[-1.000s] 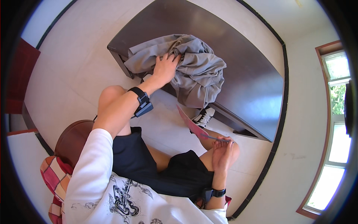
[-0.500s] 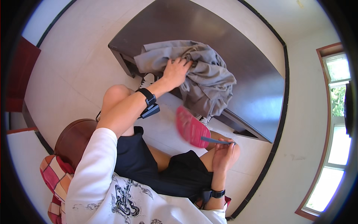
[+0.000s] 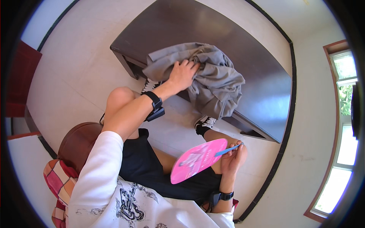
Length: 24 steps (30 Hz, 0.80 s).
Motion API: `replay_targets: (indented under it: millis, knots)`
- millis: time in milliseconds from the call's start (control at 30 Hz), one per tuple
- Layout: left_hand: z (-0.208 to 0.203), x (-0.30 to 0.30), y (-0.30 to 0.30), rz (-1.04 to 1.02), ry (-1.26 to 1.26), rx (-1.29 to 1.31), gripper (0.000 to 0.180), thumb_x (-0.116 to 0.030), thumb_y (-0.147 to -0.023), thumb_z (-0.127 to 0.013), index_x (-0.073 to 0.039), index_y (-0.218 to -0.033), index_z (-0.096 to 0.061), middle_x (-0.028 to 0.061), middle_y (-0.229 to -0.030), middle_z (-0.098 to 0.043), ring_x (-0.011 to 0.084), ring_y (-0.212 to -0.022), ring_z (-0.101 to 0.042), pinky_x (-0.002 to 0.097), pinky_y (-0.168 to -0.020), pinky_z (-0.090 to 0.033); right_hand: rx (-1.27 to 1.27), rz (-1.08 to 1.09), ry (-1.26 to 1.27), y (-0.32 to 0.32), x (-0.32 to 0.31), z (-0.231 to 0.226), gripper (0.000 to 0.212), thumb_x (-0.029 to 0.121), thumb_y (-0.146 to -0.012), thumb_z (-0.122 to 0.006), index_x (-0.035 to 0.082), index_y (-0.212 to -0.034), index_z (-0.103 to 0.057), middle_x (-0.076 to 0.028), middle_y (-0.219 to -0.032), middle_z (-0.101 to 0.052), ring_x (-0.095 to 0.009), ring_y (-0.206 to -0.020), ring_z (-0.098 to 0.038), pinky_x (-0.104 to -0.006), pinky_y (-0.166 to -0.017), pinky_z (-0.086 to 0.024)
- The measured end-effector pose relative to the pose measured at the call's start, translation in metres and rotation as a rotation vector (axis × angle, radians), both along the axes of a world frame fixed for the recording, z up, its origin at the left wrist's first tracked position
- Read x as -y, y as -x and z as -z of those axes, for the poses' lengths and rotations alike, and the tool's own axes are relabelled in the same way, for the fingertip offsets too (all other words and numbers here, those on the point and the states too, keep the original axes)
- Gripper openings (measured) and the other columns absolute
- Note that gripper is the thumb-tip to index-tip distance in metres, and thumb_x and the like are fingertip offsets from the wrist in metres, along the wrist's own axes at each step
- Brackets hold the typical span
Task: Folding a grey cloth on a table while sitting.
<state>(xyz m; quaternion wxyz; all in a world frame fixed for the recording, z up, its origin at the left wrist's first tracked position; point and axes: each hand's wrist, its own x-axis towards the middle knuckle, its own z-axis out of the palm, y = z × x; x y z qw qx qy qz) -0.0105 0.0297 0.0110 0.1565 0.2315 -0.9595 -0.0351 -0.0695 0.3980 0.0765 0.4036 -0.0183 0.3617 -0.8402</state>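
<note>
**A:** What am I looking at closest in?

**B:** I'm seeing the right hand (image 3: 232, 160) hanging over the lap, fingers pinching the thin blue handle (image 3: 229, 150) of a pink round paper fan (image 3: 197, 159). The fan's face is spreading out to the left of that hand, lying across the thigh and the black shorts (image 3: 152, 167). A dark band (image 3: 226, 196) is sitting on the wrist just behind the hand.

**A:** And the other one?

**B:** I'm watching the left hand (image 3: 182, 74) reaching further out, arm stretched over the knee. Its fingers are curling into a crumpled grey garment (image 3: 205, 78), gripping a bunch of the cloth. A black wrist device (image 3: 155, 104) is strapped on the forearm behind it.

**A:** Where is the garment lying?

**B:** It's bunching under and beyond the left hand, heaped on the near edge of a dark low table (image 3: 228, 49), with a fold drooping over that edge to the right of the hand. Below the fold, a black-and-white sneaker (image 3: 204, 123) is standing on the pale floor, between the two hands.

**A:** Anything past that?

**B:** The tabletop is stretching away beyond the garment, and I'm seeing a window (image 3: 342, 125) far off to the right of both hands.
</note>
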Motion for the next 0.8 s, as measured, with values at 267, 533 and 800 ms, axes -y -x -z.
replay_targets:
  millis: [267, 533, 800]
  knots:
    - [0.013, 0.037, -0.002, -0.223, 0.030, -0.056, 0.055, -0.022, -0.077, -0.061, -0.012, -0.130, -0.050, 0.0062, -0.113, -0.057, 0.0259, -0.107, -0.050, 0.0477, -0.084, -0.042, -0.507, 0.275, 0.127, 0.026, -0.055, -0.111, 0.017, 0.015, -0.096, -0.053, 0.006, -0.110, -0.054, -0.006, -0.094, -0.054, -0.010, -0.072, -0.046, -0.0229, -0.065, -0.042]
    - [0.014, 0.054, -0.007, -0.466, 0.010, 0.067, 0.063, -0.032, -0.080, -0.063, -0.026, -0.139, -0.041, 0.0090, -0.144, -0.037, 0.0505, -0.131, -0.026, 0.0606, -0.102, -0.027, -1.602, 1.102, -1.077, 0.004, -0.119, -0.175, 0.018, 0.018, -0.098, -0.048, 0.001, -0.105, -0.047, -0.016, -0.093, -0.062, -0.015, -0.058, -0.053, -0.0249, -0.049, -0.040]
    - [0.022, -0.030, 0.011, 0.070, -0.011, -0.026, 0.067, -0.035, -0.081, -0.064, -0.011, -0.138, -0.039, 0.0142, -0.125, -0.048, 0.0353, -0.121, -0.041, 0.0489, -0.097, -0.038, -0.710, 0.671, -0.288, 0.015, -0.126, -0.173, 0.021, 0.014, -0.099, -0.043, 0.000, -0.114, -0.050, -0.012, -0.090, -0.063, -0.014, -0.069, -0.055, -0.0253, -0.059, -0.042]
